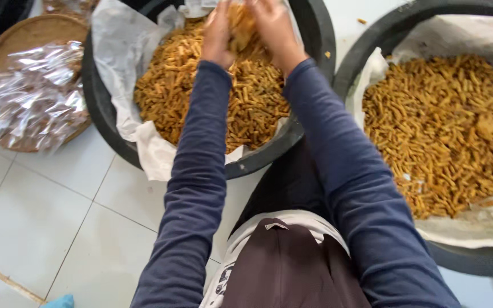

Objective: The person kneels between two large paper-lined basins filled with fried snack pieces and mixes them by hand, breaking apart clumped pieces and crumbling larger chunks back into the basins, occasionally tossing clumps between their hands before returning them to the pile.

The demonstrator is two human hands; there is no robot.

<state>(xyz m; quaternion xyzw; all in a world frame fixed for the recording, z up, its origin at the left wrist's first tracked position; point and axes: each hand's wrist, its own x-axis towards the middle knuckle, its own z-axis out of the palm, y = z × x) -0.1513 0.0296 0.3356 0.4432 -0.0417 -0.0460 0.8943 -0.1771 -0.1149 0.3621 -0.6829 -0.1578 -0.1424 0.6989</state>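
Both hands, the left hand (218,34) and right hand (275,28), cup a heap of fried snack sticks (241,25) between loosely curled fingers over the far paper-lined black tub (315,34). Keeping the palms pressed together above the tub should stop sticks spilling onto the tiled floor (58,217).

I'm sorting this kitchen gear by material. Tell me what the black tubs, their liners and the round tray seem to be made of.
Black tubs: probably plastic or rubber, with a matte, thick rolled rim. Liners: white paper, creased and crumpled at the edges. Round tray: woven cane or bamboo by its brown weave, holding shiny clear plastic bags.
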